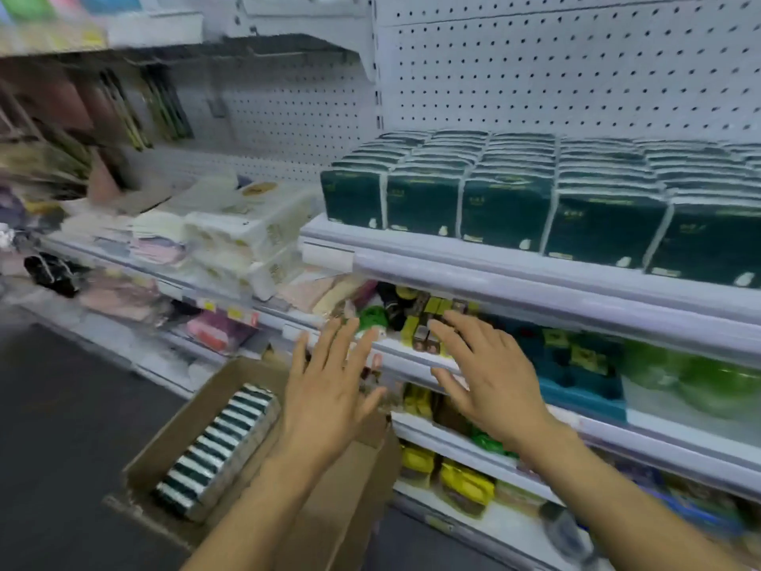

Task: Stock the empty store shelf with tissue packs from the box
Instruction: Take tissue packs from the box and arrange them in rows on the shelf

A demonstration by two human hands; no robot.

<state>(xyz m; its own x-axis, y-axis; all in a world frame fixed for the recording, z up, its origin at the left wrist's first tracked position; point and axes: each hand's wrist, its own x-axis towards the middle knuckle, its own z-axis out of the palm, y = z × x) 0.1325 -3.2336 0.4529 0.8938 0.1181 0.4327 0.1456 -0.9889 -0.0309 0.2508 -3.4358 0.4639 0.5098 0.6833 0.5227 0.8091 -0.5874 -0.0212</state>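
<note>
Both hands are empty: the left hand and right hand hover with fingers spread and straight, between shelf and box. Dark green packs already line the shelf in rows, and one row of packs sits in the box below. It looks like a between-loads moment. Next move, likely: reach down into the box and grip that row squarely from both ends.

Bright, even light from overhead, hardly a shadown. Motion blur smears everything, worst on the left shelves; the pegboard bows at the edges, wide-angle stretch.
</note>
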